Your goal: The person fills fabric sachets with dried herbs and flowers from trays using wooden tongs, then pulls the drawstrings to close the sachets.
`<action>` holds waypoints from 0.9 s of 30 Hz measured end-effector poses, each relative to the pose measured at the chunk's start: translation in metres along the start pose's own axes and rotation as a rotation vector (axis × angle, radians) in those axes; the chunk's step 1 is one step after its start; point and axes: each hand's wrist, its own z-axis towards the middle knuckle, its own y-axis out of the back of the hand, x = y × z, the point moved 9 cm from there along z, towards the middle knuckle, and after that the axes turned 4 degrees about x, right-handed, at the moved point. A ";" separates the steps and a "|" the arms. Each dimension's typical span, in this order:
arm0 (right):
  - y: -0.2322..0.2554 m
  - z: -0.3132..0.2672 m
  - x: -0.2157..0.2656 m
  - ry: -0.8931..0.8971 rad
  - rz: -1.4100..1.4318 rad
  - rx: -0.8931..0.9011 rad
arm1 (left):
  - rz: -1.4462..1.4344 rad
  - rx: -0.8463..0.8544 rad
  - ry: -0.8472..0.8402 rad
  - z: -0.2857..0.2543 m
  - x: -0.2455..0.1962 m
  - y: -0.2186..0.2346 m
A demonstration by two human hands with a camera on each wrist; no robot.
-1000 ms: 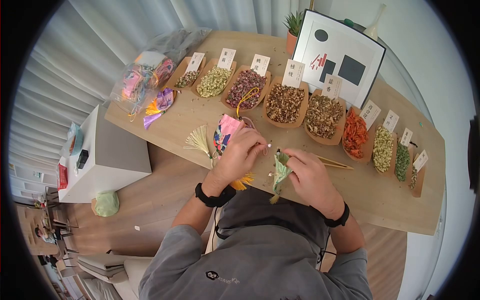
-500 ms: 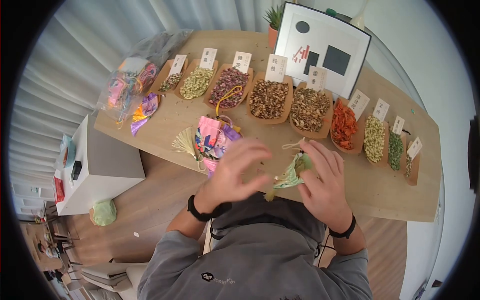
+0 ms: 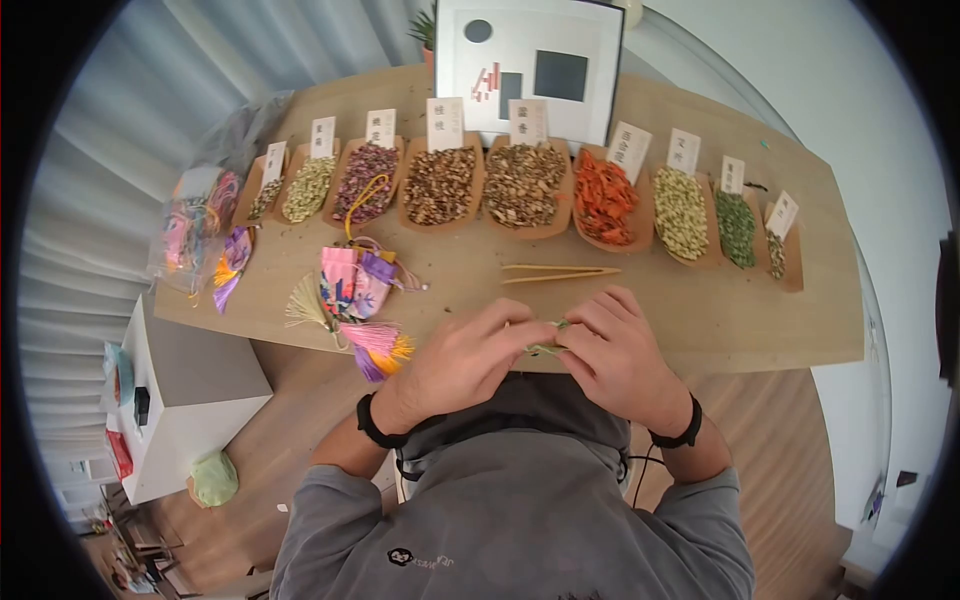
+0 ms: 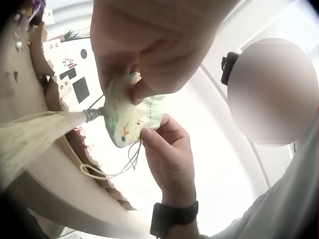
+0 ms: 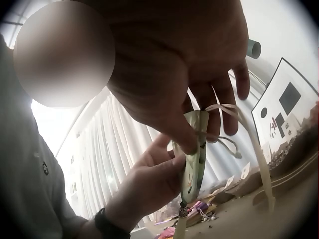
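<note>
A small pale green cloth pouch (image 4: 119,119) with a printed pattern is held up between both hands, close over the table's near edge. My left hand (image 3: 470,360) pinches it at the tassel half, thumb pressed to the cloth. The right hand (image 3: 615,355) grips the gathered mouth between thumb and fingers. A cream drawstring cord (image 5: 259,159) loops out beside the right fingers. From the pouch's lower tip hangs a pale tassel (image 4: 45,127). In the head view the fingers hide most of the pouch.
Wooden tweezers (image 3: 560,273) lie beyond the hands. Pink and purple pouches (image 3: 355,280) with tassels are heaped to the left. Several paper trays of dried herbs (image 3: 525,187) with label cards line the back, before a framed picture (image 3: 540,70). A plastic bag (image 3: 195,225) sits far left.
My left hand has let go of a cord, opened, then moved onto the green pouch opposite the right hand. The head view has turned right, shifting the table's things leftward.
</note>
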 end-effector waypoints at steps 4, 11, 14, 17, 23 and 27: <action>0.013 -0.011 0.001 0.007 -0.033 -0.005 | 0.418 0.258 -0.194 0.017 -0.032 -0.017; 0.017 -0.037 0.009 0.115 -0.148 -0.003 | 0.643 0.422 -0.425 0.009 -0.040 -0.019; 0.011 -0.045 0.013 0.121 -0.124 -0.001 | 0.652 0.367 -0.544 0.002 -0.041 -0.028; 0.004 -0.049 0.008 0.116 -0.104 0.001 | 0.622 0.365 -0.552 0.000 -0.040 -0.035; 0.003 -0.049 0.006 0.117 -0.179 0.044 | 0.669 0.541 -0.455 0.004 -0.030 -0.031; 0.005 -0.045 0.006 0.088 -0.074 0.033 | 0.655 0.435 -0.535 0.002 -0.031 -0.035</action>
